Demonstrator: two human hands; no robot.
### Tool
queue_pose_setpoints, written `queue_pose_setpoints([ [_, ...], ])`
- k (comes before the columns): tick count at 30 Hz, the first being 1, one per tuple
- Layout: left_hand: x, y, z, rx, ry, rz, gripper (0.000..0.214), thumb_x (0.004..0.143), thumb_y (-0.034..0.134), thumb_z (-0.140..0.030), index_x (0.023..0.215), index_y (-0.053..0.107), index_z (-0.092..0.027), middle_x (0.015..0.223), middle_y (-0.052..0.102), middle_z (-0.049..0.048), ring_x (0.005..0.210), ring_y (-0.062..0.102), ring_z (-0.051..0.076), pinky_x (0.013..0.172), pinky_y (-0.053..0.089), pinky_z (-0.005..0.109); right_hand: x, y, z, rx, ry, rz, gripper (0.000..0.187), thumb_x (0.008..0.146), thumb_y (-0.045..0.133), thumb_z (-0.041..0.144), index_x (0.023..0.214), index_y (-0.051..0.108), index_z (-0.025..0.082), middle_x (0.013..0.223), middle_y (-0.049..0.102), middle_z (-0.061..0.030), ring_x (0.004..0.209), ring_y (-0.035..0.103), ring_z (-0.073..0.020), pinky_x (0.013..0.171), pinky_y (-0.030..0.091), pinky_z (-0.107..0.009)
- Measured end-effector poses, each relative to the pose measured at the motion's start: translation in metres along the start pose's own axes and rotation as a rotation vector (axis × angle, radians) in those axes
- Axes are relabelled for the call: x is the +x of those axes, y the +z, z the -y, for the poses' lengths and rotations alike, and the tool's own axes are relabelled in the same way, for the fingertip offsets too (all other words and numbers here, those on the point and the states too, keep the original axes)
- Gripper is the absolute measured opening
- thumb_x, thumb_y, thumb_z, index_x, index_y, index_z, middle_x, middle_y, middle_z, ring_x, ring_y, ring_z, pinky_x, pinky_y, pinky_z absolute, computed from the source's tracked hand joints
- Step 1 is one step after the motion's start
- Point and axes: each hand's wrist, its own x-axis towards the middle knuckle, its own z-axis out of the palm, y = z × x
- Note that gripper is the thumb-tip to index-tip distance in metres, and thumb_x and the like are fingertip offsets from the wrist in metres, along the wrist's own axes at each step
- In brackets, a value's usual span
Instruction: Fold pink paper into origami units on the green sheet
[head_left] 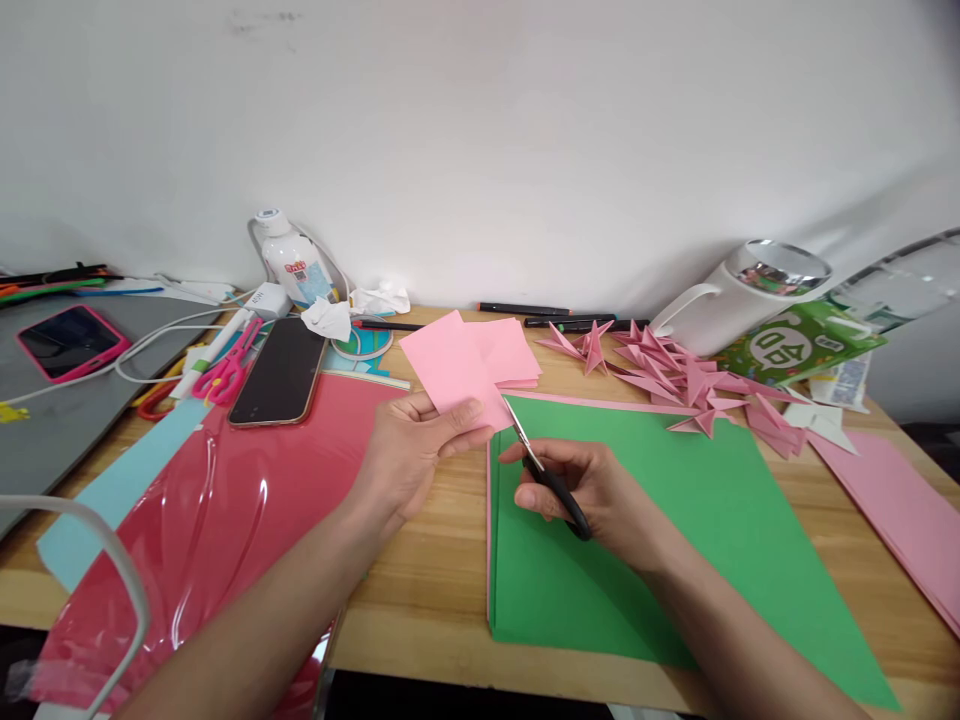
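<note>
My left hand [424,450] pinches a pink paper rectangle [454,368] by its lower edge, thumb in front. In my right hand [577,485] is a pair of black-handled scissors [555,487], with the blades pointing up and left at the paper's lower right edge. Whether the blades have bitten into the paper, I cannot tell. Behind the held piece lies a small stack of pink paper [514,352]. Under my right hand is a big green sheet [637,560], with pink sheets showing at its edges.
Folded pink paper stars [675,375] lie in a heap at right, near a white mug [731,300] and a green packet [787,345]. A black phone [279,375], pink scissors [229,368] and a white bottle [292,260] are at left. Red plastic-wrapped paper [247,500] lies under my left arm.
</note>
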Motion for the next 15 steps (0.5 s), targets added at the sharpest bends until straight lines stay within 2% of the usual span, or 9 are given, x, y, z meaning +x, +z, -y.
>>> queue_pose_setpoints([
  [15, 0.0010, 0.0007, 0.0004, -0.010, 0.005, -0.001, 0.020, 0.056, 0.082, -0.018, 0.072, 0.073, -0.011, 0.077, 0.073, 0.0049, 0.073, 0.068, 0.014, 0.068, 0.059, 0.022, -0.0005, 0.0015, 0.0027, -0.006, 0.030, -0.040, 0.043, 0.061, 0.077, 0.045, 0.089, 0.067, 0.014, 0.050, 0.040, 0.0073, 0.044, 0.033, -0.0052, 0.043, 0.028, -0.021],
])
